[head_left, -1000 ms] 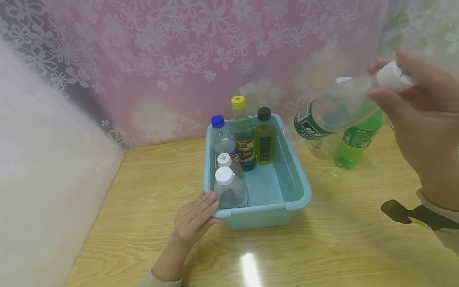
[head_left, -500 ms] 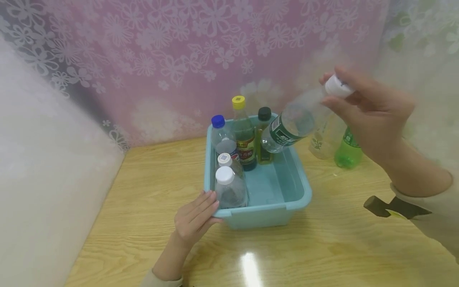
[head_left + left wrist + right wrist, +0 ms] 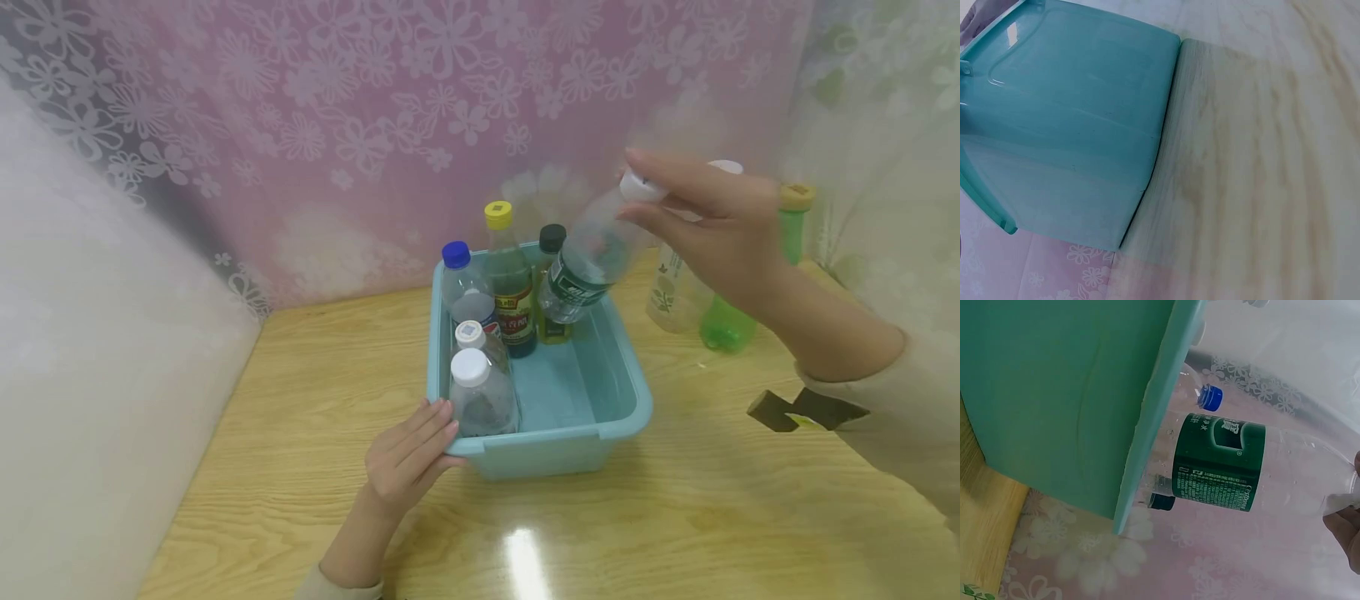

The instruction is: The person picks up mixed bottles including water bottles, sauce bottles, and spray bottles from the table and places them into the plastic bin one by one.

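Observation:
A clear plastic bottle with a green label and white cap tilts over the far right part of the teal basin. My right hand pinches it by the cap; in the right wrist view its label is beside the basin's rim. My left hand grips the basin's near left corner, fingers over the rim. Inside stand a blue-capped bottle, a yellow-capped bottle, a dark-capped bottle partly hidden by the held one, and two white-capped bottles, the nearer one in the corner.
Right of the basin on the wooden table stand a clear bottle with a leaf print and a green bottle, both partly behind my right hand. A pink floral curtain hangs behind; a white surface rises at left.
My right hand has carried the green-labelled bottle leftward from the right side to over the basin, its base tipping lower. My left hand and the basin have stayed put.

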Demonstrator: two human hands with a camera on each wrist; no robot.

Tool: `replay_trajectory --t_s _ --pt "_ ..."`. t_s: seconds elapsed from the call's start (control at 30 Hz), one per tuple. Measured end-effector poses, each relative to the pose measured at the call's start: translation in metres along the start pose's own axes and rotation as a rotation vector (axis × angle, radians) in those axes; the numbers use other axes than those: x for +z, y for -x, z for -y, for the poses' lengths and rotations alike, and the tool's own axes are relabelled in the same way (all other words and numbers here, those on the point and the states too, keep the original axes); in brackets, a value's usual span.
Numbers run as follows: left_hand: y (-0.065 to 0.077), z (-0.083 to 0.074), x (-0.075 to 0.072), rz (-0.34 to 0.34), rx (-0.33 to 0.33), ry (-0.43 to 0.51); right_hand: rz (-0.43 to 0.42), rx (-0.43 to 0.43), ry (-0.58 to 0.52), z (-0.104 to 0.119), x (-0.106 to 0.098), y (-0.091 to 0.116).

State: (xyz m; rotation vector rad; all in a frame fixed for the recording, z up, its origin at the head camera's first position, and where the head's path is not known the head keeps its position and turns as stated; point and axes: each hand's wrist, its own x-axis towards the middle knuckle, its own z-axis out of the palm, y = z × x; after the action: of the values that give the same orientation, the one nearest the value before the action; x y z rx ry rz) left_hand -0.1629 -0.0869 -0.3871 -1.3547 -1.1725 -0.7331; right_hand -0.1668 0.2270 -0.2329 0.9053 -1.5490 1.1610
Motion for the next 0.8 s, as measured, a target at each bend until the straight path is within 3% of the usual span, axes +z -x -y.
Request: replay_trajectory --t_s 0.3,0.5,0.8 --pt "-0.002 0.000 -0.001 -0.003 0.006 0.005 0.167 -0.043 0.053 -0.021 0.005 0.000" --pt "-0.003 0.001 0.000 -0.002 0.012 -0.001 0.290 0.008 0.156 -0.025 0.006 -0.005" --pt "-0.001 0.000 -0.001 0.006 -0.003 -0.002 0.454 0.051 0.161 -0.048 0.009 -0.003"
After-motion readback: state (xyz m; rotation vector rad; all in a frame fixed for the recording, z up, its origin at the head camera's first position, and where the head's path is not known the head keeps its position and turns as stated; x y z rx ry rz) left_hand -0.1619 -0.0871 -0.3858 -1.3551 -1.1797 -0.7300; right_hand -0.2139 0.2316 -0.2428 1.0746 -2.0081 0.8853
